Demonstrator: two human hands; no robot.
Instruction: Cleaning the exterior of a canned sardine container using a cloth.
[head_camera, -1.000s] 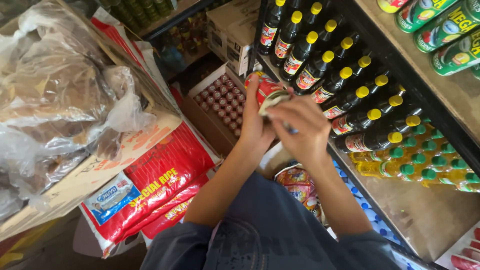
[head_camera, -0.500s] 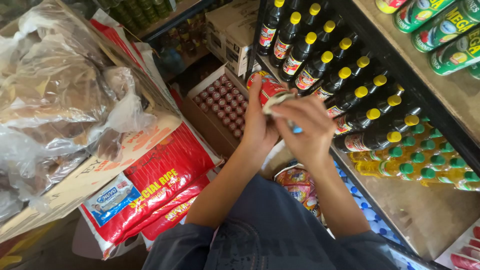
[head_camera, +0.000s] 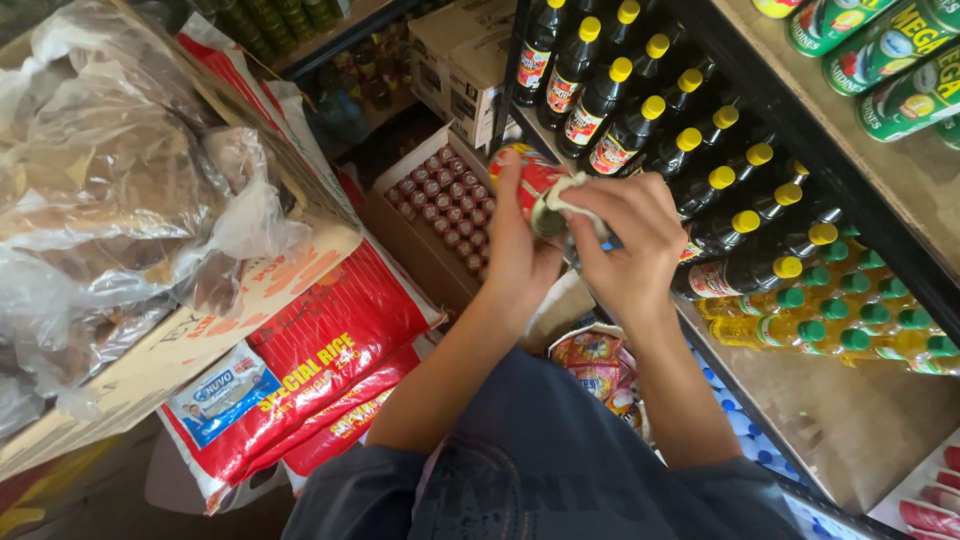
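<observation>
Here, the left hand (head_camera: 515, 262) is gripping a red can (head_camera: 528, 180) round its wall — rigid, smooth, probably weighty — while the right hand (head_camera: 625, 235) is pinching a pale cloth (head_camera: 572, 193) against its end, before the dark bottles (head_camera: 640, 120).

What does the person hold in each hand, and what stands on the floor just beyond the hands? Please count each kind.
Red can, in the left hand: 1
Pale wad, pinched on the can's top by the right hand: 1
Open carton of small cans: 1
Total: 3
</observation>
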